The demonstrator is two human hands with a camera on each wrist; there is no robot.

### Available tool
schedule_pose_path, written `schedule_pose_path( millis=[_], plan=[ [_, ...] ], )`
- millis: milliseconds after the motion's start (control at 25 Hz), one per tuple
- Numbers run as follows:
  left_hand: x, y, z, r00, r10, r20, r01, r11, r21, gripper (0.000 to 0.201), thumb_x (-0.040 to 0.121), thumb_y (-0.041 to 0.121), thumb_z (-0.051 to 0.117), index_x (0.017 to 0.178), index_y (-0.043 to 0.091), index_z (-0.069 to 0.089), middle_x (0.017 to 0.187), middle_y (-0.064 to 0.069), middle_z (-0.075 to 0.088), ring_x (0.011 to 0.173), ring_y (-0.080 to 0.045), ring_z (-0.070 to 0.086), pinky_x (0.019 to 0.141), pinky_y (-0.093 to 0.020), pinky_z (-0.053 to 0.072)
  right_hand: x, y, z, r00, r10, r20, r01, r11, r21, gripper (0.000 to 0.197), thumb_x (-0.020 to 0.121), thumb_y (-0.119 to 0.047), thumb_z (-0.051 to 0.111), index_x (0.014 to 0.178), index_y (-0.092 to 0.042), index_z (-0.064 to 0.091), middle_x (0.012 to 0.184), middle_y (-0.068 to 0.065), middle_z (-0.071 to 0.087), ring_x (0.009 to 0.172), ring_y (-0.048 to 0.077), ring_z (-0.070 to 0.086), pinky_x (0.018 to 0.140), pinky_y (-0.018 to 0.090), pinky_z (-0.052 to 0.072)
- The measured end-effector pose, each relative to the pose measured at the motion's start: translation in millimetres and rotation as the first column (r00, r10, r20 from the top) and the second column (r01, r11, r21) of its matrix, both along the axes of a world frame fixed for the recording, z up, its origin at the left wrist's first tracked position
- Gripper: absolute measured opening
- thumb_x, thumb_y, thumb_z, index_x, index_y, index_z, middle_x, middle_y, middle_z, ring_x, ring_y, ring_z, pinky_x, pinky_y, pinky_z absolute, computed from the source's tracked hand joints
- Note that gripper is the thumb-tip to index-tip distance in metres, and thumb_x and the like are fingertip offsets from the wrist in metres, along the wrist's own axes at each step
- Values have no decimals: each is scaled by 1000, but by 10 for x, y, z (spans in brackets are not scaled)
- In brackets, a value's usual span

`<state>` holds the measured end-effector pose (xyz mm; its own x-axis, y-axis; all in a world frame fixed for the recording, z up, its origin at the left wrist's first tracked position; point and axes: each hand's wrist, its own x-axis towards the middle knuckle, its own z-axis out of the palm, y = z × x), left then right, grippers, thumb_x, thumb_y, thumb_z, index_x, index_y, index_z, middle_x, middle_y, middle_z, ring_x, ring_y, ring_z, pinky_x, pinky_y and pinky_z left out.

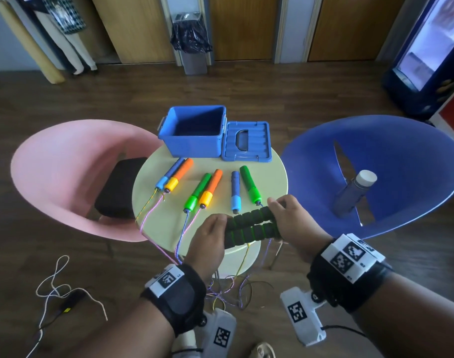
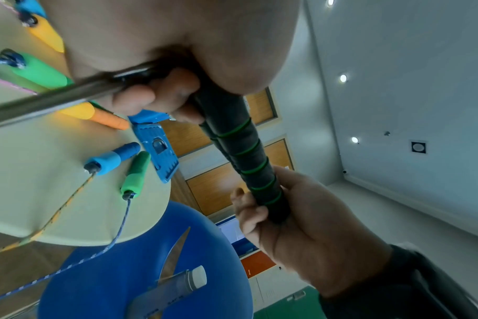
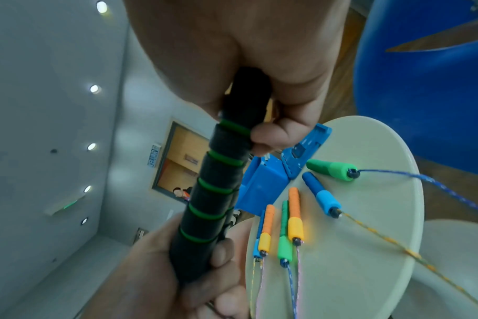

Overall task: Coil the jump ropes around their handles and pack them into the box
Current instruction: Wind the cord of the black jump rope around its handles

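Observation:
Both hands hold a pair of black foam handles with green rings (image 1: 251, 227) side by side above the near edge of the round table (image 1: 275, 177). My left hand (image 1: 210, 233) grips their left end and my right hand (image 1: 285, 218) grips their right end. In the wrist views the black handles (image 2: 249, 159) (image 3: 216, 194) run between the two hands. Several coloured handles lie in pairs on the table: blue with orange (image 1: 174, 178), green with orange (image 1: 204, 191), blue with green (image 1: 244, 189). Their ropes trail off the near edge. The open blue box (image 1: 195, 133) stands at the table's far side.
The box lid (image 1: 248, 140) lies to the right of the box. A pink chair (image 1: 66, 174) with a black cushion stands left, a blue chair (image 1: 391, 166) holding a bottle (image 1: 355, 192) right. Ropes pile on the floor (image 1: 228, 290) under the table. A white cord (image 1: 55, 285) lies lower left.

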<state>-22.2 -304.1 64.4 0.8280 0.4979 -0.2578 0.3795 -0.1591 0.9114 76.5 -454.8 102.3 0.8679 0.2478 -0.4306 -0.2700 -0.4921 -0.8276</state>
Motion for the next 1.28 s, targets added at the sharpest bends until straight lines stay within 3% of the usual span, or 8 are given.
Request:
schedule_pose_path(
  millis=[120, 280, 520, 840, 920, 1080, 1160, 1280],
  plan=[
    [34, 78, 25, 999, 29, 19, -30, 999, 31, 27, 103, 30, 43, 90, 23, 66, 88, 1, 68, 88, -18, 63, 74, -30, 49, 20, -34, 35, 976, 180, 126, -163, 977, -139, 23, 100, -39, 49, 95, -17, 54, 87, 2, 58, 64, 14, 55, 50, 21, 43],
    [78, 171, 105, 998, 24, 53, -28, 997, 77, 26, 102, 31, 46, 86, 24, 66, 82, 3, 66, 84, -18, 62, 75, -30, 50, 132, -74, 89, 971, 213, 108, -208, 977, -52, 19, 98, -26, 49, 95, -14, 64, 90, 6, 66, 77, 22, 59, 76, 37, 52],
    [80, 264, 178, 993, 100, 57, -103, 993, 50, 27, 100, 36, 50, 78, 30, 63, 78, -1, 64, 86, -26, 62, 80, -39, 51, 163, -200, 144, 944, 225, 242, -229, 973, -12, 16, 99, -22, 53, 90, -15, 64, 66, -5, 62, 54, 9, 55, 64, 32, 49],
    [30, 238, 270, 999, 39, 26, -43, 982, 184, 36, 101, 39, 45, 79, 13, 54, 81, -20, 58, 78, -33, 56, 61, -31, 36, 10, -132, 54, 942, 284, 179, -256, 952, -166, 26, 103, -34, 39, 96, -14, 54, 88, 3, 57, 81, 22, 52, 71, 30, 45],
    [55, 234, 280, 1000, 14, -4, -13, 981, 196, 33, 101, 39, 46, 82, 14, 56, 81, -17, 59, 80, -29, 57, 62, -30, 37, -21, -141, 97, 830, 484, 277, -364, 846, -389, 34, 96, -49, 44, 103, -18, 56, 100, 0, 56, 96, 22, 53, 85, 36, 45],
    [133, 137, 303, 998, -56, 18, 53, 988, 142, 29, 101, 37, 48, 84, 18, 62, 78, -1, 64, 79, -19, 60, 66, -29, 43, -160, 8, 250, 424, 836, 349, -345, 505, -791, 62, 72, -73, 51, 116, -28, 48, 105, -6, 53, 102, 20, 52, 92, 40, 42],
    [152, 70, 333, 997, -61, 37, 57, 993, 105, 31, 101, 38, 49, 83, 15, 61, 77, 0, 64, 79, -19, 60, 67, -29, 44, -181, 118, 259, 405, 861, 309, -376, 465, -802, 63, 72, -65, 60, 117, -26, 43, 102, -4, 55, 95, 23, 57, 83, 39, 46],
    [133, 64, 360, 991, -120, 54, 119, 993, 14, 30, 102, 41, 46, 90, 21, 65, 81, 5, 66, 77, -14, 62, 69, -29, 48, -157, 133, 192, 459, 792, 403, -351, 578, -737, 32, 82, -36, 55, 108, -22, 43, 95, -2, 58, 89, 28, 62, 73, 35, 46]
  ],
)
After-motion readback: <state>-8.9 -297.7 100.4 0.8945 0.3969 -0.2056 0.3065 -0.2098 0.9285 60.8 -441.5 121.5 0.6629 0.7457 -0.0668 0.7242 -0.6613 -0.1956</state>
